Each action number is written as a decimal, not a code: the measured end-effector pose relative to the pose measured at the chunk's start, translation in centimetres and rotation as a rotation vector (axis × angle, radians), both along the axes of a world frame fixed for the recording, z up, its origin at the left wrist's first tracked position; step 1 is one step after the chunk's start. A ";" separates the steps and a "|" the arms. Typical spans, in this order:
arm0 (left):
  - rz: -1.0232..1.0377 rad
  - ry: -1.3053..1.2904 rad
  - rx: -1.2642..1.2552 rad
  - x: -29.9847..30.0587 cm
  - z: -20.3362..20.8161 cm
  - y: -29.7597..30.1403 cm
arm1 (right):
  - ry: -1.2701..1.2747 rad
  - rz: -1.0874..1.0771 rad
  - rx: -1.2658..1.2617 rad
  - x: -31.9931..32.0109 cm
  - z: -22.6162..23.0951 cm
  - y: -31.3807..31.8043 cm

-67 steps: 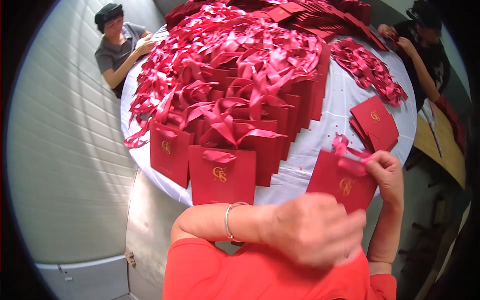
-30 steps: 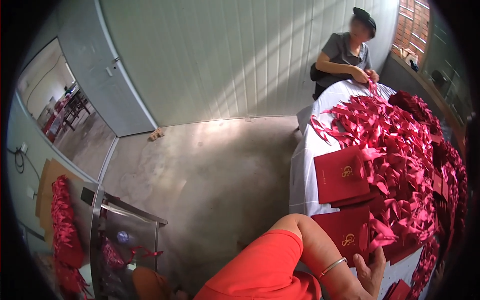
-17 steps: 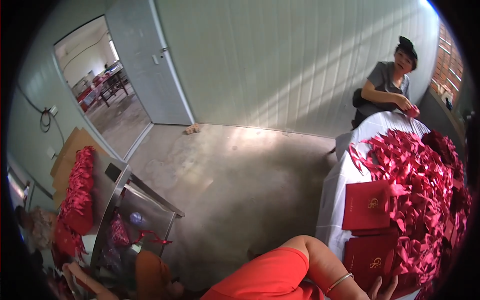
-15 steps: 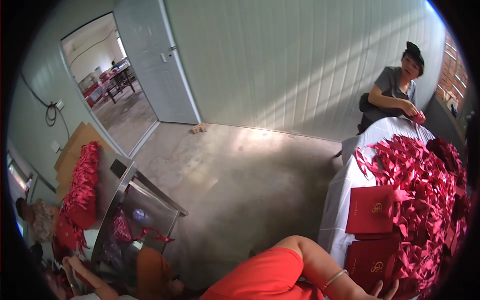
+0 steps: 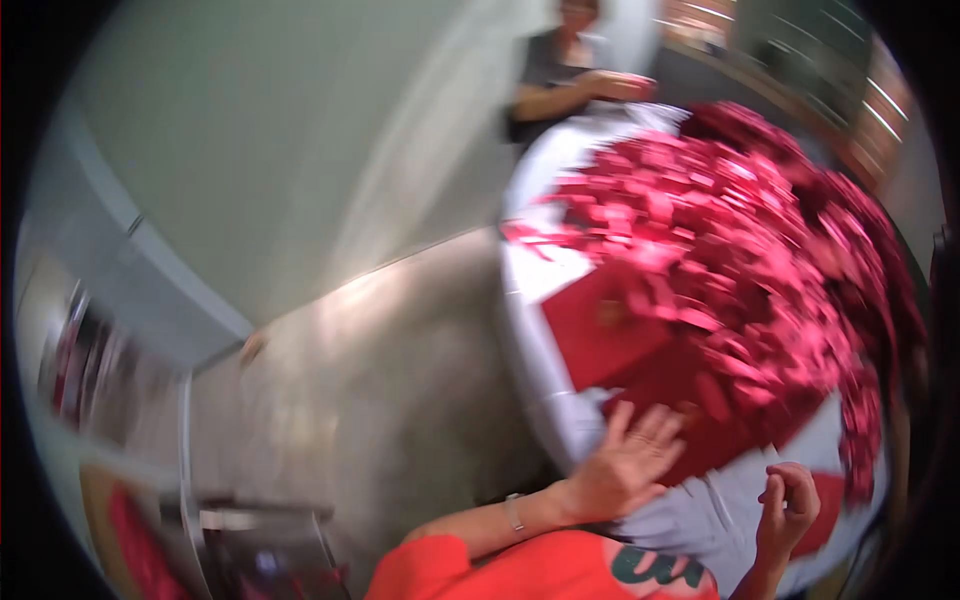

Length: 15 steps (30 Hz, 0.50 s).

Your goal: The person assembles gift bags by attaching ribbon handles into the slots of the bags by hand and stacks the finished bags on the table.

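The nearest red bag (image 5: 722, 440) sits at the front edge of the packed rows on the white-covered table (image 5: 690, 510), gold emblem faintly visible through blur; the left hand (image 5: 625, 468) is open beside it, fingers spread, with nothing seen in its grasp; whether the fingertips touch the bag cannot be told.

The right hand (image 5: 790, 505) is raised with its fingers curled; blur hides whether anything thin is pinched there; just beside it lies a flat red piece (image 5: 826, 512) with no ribbon in view.

A second red bag (image 5: 600, 325) lies next in line; behind both spreads a thick mass of ribbons (image 5: 700, 240), so much of the batch looks ribboned already, though single bags cannot be checked; the flat piece may be among what is left.

At the far edge a co-worker's hands (image 5: 610, 87) hold something small and red, suggesting that work there is unfinished; beyond the table are concrete floor (image 5: 390, 400) and a pale door (image 5: 120, 260).
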<state>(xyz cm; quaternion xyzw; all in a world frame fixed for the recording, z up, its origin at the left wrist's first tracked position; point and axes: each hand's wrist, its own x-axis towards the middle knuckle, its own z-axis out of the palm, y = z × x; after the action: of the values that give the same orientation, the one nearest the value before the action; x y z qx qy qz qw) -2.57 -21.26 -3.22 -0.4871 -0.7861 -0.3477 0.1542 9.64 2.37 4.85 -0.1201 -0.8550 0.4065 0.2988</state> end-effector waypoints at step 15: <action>0.095 0.253 0.023 -0.4 0.8 4.1 | -0.826 -1.273 -1.312 42.5 -28.1 -6.7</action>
<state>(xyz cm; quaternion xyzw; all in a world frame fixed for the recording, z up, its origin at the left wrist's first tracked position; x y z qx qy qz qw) -2.97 -17.14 -2.44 -0.4873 -0.7787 -0.2848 0.2739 52.16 -4.32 -23.29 -0.8279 -0.2749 0.4887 0.0153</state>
